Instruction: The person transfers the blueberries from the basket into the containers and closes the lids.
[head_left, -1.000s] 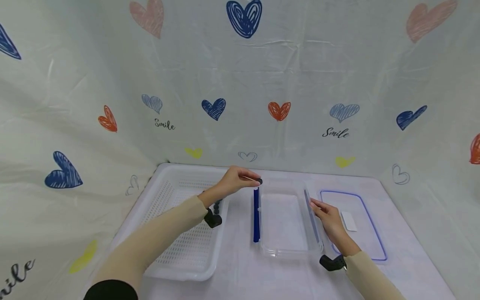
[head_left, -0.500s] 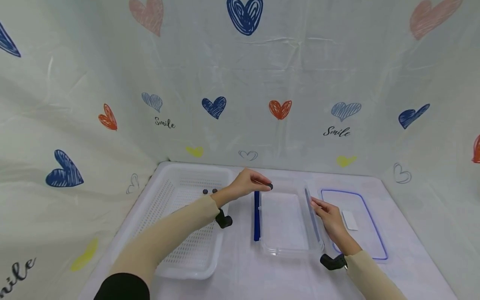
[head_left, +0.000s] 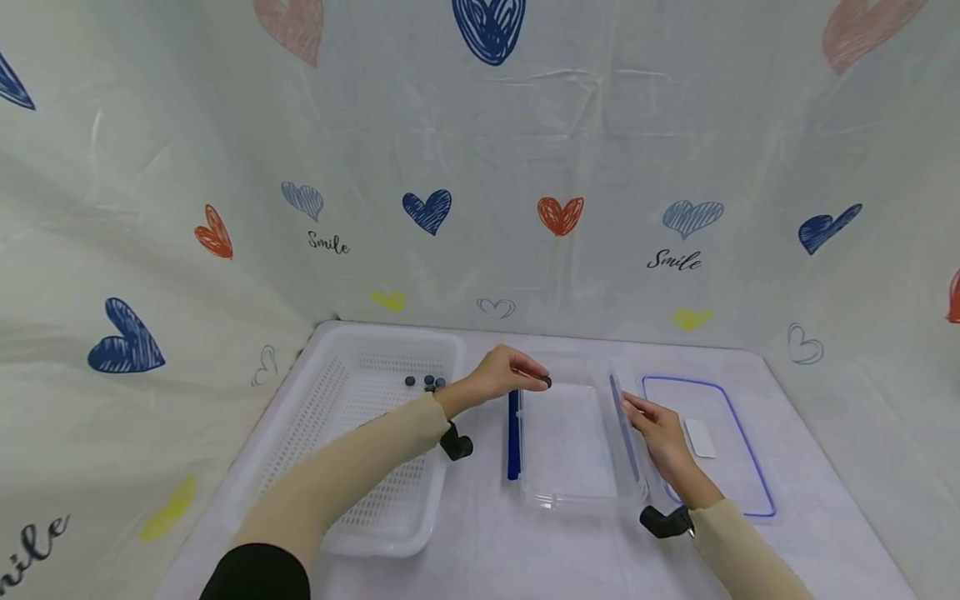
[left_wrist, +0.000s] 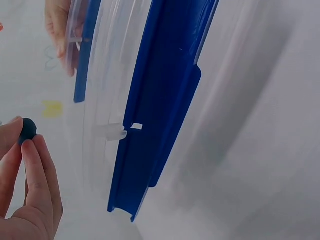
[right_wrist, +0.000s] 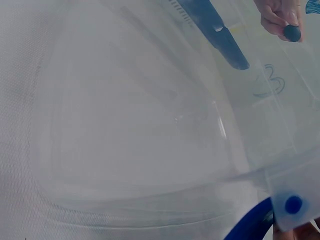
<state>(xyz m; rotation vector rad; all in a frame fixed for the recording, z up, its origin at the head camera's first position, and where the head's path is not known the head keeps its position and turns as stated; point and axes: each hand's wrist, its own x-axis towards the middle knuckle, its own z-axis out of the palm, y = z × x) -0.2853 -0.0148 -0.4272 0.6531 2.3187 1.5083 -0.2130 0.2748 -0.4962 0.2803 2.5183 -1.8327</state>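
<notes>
My left hand [head_left: 495,377] pinches a small dark blue-green ball [left_wrist: 28,131] between thumb and fingertips. It holds the ball above the far left part of a clear plastic box [head_left: 573,446]. On the box's left side a dark blue latch [left_wrist: 162,75] hangs folded outward. My right hand [head_left: 660,437] grips the raised latch [head_left: 627,429] on the box's right side with thumb and fingers. In the right wrist view only a little of that hand shows at the bottom corner, beside the blue latch end [right_wrist: 252,220].
A white perforated basket [head_left: 442,508] stands at the left with several dark balls [head_left: 429,381] near its far right side, partly behind my left wrist. At the right lies a clear lid [head_left: 731,467] with a blue seal and a white label [head_left: 700,438]. A heart-print curtain surrounds the table.
My left hand has moved right with the ball, from the box's far left corner to over the box. More balls in the basket show now. My right hand has stayed at the latch.
</notes>
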